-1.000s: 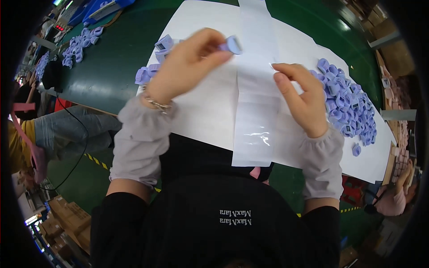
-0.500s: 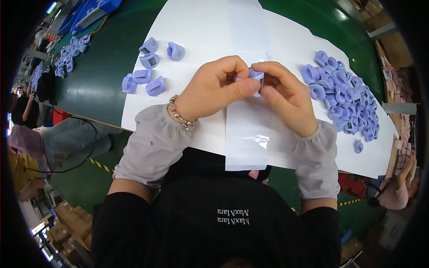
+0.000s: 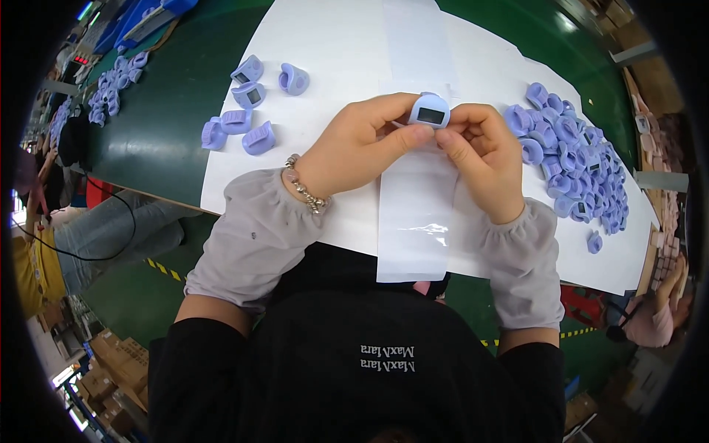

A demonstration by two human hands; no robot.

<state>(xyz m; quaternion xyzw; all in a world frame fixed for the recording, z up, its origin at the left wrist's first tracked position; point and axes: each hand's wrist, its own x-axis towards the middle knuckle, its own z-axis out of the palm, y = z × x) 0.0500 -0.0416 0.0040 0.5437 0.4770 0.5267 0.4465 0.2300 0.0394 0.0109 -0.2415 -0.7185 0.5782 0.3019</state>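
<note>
A small lavender ring-shaped device (image 3: 430, 105), its dark display window turned upward, is held over the white sheet. Thumb and fingers of my left hand (image 3: 369, 139) pinch its left side. My right hand (image 3: 484, 151) is closed at its right edge, thumb and curled fingers against it. Beneath my hands runs a strip of clear film (image 3: 413, 255) down the sheet. Several matching lavender devices (image 3: 251, 94) stand spaced out beyond my left hand. To the right lies a large heap of the same devices (image 3: 572, 151).
White paper (image 3: 332, 44) covers this part of the green table (image 3: 166, 111). More lavender pieces (image 3: 117, 83) and a blue bin (image 3: 159, 18) are at the far left. A single device (image 3: 594, 241) lies near the right edge. Other people are on both sides.
The held device has been turned so its dark window now shows, and it sits slightly higher. My right fingers have curled in more. The loose devices on the sheet keep their arrangement.
</note>
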